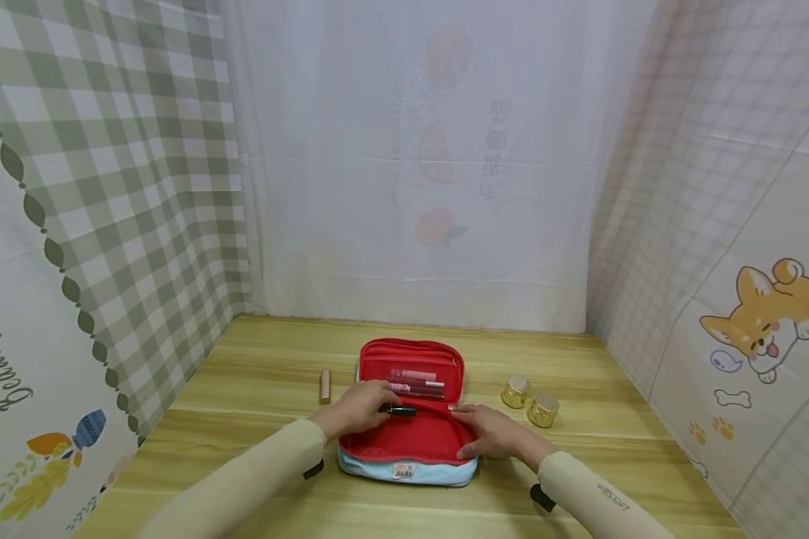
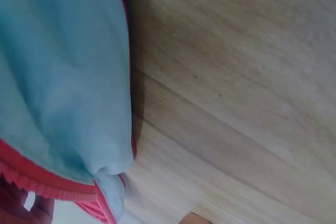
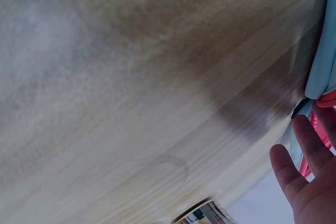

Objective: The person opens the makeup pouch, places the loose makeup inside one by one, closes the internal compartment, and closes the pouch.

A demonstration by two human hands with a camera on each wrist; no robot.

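A zippered pouch (image 1: 404,471), light blue outside and red inside, lies unfolded with its lid back. My left hand (image 1: 362,406) reaches over its left side and pinches a short black cosmetic tube (image 1: 401,410) above the red interior. In the left wrist view, the pouch's blue side (image 2: 68,77) fills the left, with fingertips (image 2: 42,211) low in the corner. My right hand (image 1: 491,433) rests at the pouch's right edge, thumb and fingers spread apart. Its extended fingers (image 3: 310,145) show beside the red zipper edge in the right wrist view.
Several slim pink and dark red tubes (image 1: 414,385) sit in the lid's clear pocket. A rose-gold lipstick tube (image 1: 325,386) lies left of the pouch. Two gold jars, one nearer (image 1: 543,410) and one farther (image 1: 515,392), stand to the right. Curtains hang around the wooden table (image 1: 276,352).
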